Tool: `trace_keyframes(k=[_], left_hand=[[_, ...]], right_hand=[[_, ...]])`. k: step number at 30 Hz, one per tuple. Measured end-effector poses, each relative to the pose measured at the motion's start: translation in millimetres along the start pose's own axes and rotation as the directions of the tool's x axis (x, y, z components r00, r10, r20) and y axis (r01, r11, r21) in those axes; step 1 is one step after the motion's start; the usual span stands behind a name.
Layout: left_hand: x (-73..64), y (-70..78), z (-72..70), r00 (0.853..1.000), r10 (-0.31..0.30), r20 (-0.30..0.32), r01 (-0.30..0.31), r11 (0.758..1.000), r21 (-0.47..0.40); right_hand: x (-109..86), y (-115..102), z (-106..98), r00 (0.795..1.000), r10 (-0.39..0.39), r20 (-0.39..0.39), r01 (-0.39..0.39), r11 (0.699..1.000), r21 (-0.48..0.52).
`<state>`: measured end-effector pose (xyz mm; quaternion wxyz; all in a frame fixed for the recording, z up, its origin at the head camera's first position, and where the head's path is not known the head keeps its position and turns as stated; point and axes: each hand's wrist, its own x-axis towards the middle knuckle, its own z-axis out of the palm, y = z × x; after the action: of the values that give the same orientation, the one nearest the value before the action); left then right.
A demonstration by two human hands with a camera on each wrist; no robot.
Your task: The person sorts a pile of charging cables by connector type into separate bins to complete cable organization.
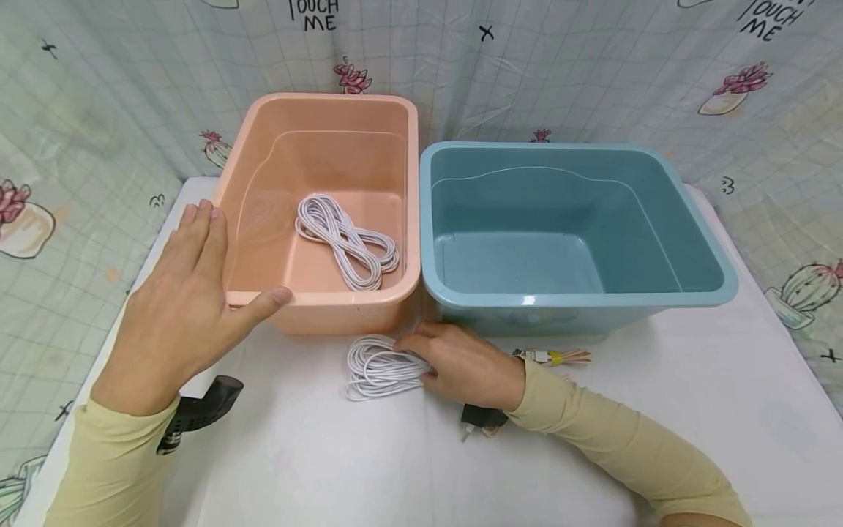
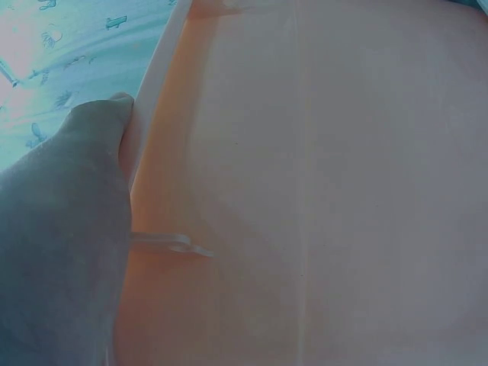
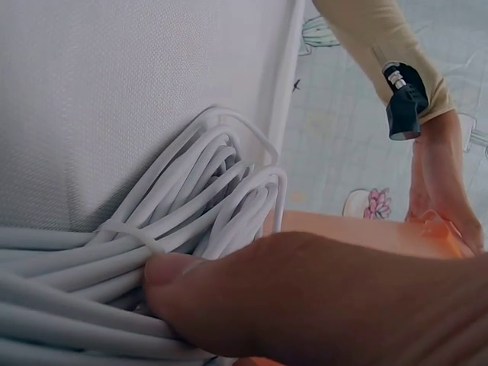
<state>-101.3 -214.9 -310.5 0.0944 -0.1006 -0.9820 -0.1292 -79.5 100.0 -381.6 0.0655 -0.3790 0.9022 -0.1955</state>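
My right hand (image 1: 470, 362) grips the right end of a coiled white cable (image 1: 375, 369) on the table, in front of the bins. The right wrist view shows the thumb (image 3: 229, 293) pressed against the looped white strands (image 3: 191, 183), with a turn of cable wrapped around their middle. My left hand (image 1: 174, 307) rests on the near left corner of the peach plastic bin (image 1: 336, 298), its fingers straight along the rim and the thumb over the front edge. Inside that bin lies another white cable bundle (image 1: 345, 241), bound at its middle.
Right of the peach bin stands a blue plastic bin (image 1: 579, 300). Partly hidden by my right forearm are a black power adapter (image 1: 484, 416) and a cable with a yellow tie (image 1: 556, 357). Patterned cloth (image 1: 448, 66) hangs behind the white table (image 1: 329, 461).
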Motion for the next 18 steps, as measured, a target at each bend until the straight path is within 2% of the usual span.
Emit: trace_keyframes(k=[12,18], left_hand=[[1.8,1.7,0.3,1.0,0.001,0.006,-0.001,1.0,0.008],[1.2,1.5,1.2,1.0,-0.003,0.008,0.003,1.0,0.005]], right_hand=[[-0.8,-2.0,-0.6,0.999,0.029,-0.03,-0.029,0.999,0.02],[-2.3,-4.0,-2.3,0.999,0.019,-0.05,-0.019,1.0,-0.006]])
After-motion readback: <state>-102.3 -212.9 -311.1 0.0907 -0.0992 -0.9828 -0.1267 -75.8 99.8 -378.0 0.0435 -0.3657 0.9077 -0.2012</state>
